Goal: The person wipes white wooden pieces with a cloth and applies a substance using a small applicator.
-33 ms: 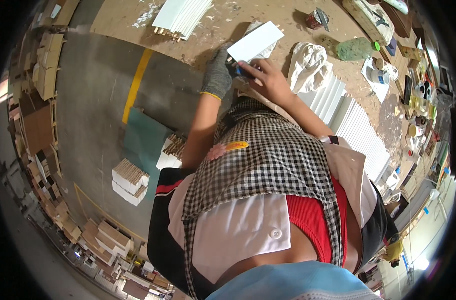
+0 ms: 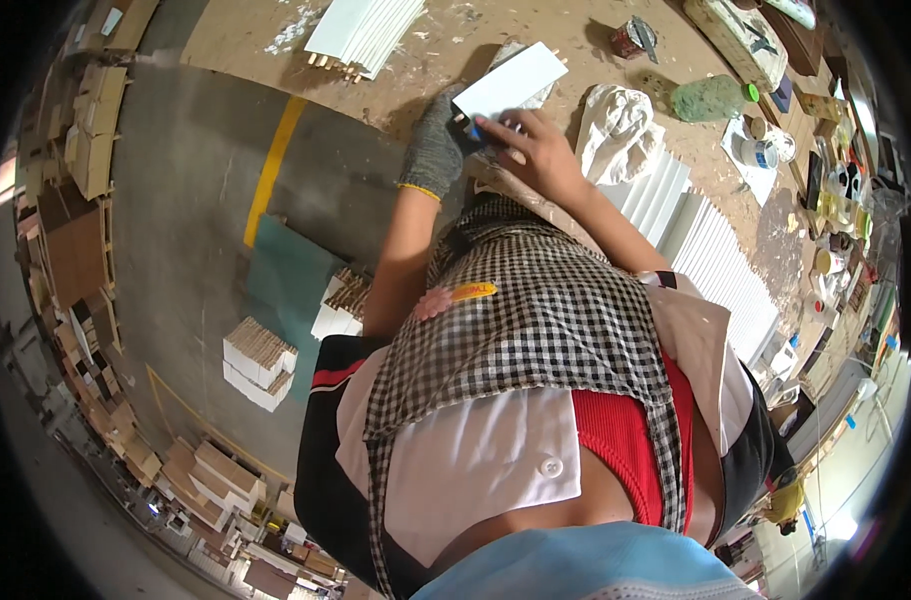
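In the head view, the bare right hand (image 2: 544, 162) had shifted a hair, left of the crumpled white cloth (image 2: 618, 138); fingers blurry, couldn't tell if they pinched anything. The flat white rectangular board (image 2: 513, 80) sat up-left of that cloth. Farther left, the grey knit-gloved left hand (image 2: 436, 145) met the board's near end, fingers mostly hidden, grip unclear.

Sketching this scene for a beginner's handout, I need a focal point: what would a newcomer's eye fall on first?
Probably the black-and-white checked apron filling the middle of the view. Above it, the bright white board stands out, with the gloved left hand at its left end and the bare right hand by its lower edge. A yellow stripe crosses the grey floor to the left.
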`<state>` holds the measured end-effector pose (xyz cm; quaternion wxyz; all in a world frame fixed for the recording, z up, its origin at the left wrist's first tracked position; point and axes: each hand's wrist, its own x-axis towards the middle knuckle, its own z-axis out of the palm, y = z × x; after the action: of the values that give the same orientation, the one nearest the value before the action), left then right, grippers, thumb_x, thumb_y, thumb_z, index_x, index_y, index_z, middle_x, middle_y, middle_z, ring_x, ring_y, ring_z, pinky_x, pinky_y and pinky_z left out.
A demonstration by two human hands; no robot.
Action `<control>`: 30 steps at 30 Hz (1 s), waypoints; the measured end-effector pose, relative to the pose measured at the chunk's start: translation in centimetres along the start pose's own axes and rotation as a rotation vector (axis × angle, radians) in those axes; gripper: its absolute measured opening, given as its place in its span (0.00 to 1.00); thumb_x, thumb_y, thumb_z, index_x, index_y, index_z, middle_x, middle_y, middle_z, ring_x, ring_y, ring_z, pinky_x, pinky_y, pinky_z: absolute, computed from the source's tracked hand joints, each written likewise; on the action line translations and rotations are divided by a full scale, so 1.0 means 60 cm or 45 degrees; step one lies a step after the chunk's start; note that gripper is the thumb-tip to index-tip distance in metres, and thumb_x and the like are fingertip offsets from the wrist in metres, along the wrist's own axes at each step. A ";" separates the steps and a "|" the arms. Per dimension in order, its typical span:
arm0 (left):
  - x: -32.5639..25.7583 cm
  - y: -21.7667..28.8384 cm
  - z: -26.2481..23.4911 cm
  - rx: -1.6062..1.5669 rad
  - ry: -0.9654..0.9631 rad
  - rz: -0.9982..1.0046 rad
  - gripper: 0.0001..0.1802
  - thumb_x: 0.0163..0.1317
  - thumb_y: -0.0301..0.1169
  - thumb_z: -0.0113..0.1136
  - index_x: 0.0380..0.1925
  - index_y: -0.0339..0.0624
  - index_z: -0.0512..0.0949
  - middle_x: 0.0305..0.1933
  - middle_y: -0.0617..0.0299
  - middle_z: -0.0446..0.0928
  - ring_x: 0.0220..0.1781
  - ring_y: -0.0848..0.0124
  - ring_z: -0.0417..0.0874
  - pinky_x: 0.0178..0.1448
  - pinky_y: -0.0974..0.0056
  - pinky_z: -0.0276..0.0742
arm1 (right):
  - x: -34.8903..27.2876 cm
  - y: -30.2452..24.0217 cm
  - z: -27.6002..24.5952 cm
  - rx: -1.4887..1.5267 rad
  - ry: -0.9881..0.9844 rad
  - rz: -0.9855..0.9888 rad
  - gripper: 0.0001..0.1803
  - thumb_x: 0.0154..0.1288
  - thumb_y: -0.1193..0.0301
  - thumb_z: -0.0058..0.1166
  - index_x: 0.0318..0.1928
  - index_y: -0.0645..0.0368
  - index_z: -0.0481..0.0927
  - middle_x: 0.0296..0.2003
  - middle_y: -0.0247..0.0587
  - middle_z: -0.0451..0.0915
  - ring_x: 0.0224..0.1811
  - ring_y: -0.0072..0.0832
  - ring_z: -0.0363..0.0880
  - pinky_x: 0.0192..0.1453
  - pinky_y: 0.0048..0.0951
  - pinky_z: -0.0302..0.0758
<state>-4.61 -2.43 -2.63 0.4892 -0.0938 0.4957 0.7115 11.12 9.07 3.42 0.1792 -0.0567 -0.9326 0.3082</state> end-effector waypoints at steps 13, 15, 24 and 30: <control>-0.014 0.031 0.012 -0.240 -0.202 -0.207 0.47 0.70 0.70 0.23 0.68 0.43 0.67 0.67 0.46 0.70 0.63 0.49 0.74 0.66 0.38 0.73 | 0.069 0.039 -0.039 -0.239 -0.266 -0.329 0.21 0.57 0.73 0.61 0.53 0.46 0.86 0.51 0.38 0.80 0.50 0.37 0.78 0.56 0.34 0.78; -0.022 0.035 0.023 -0.232 -0.130 -0.210 0.46 0.72 0.68 0.22 0.67 0.40 0.68 0.65 0.45 0.71 0.64 0.49 0.73 0.68 0.38 0.72 | 0.084 0.037 -0.039 -0.222 -0.219 -0.343 0.21 0.57 0.73 0.60 0.53 0.47 0.87 0.49 0.38 0.80 0.49 0.37 0.78 0.56 0.34 0.78; 0.002 0.022 0.009 -0.206 -0.227 -0.181 0.47 0.71 0.68 0.22 0.68 0.41 0.67 0.61 0.44 0.75 0.63 0.46 0.75 0.66 0.35 0.71 | 0.066 0.044 -0.028 -0.257 -0.268 -0.339 0.24 0.58 0.77 0.60 0.56 0.50 0.83 0.50 0.40 0.79 0.52 0.38 0.77 0.57 0.37 0.79; -0.007 0.026 0.016 -0.232 -0.191 -0.199 0.46 0.72 0.67 0.23 0.67 0.41 0.68 0.61 0.46 0.76 0.58 0.47 0.78 0.60 0.40 0.78 | 0.073 0.032 -0.053 -0.206 -0.295 -0.362 0.23 0.57 0.76 0.61 0.56 0.50 0.84 0.51 0.40 0.79 0.54 0.38 0.76 0.59 0.37 0.79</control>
<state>-5.31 -2.00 -0.92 0.5681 -0.1229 0.3822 0.7184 8.24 13.32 5.96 0.1072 0.0973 -0.9673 0.2083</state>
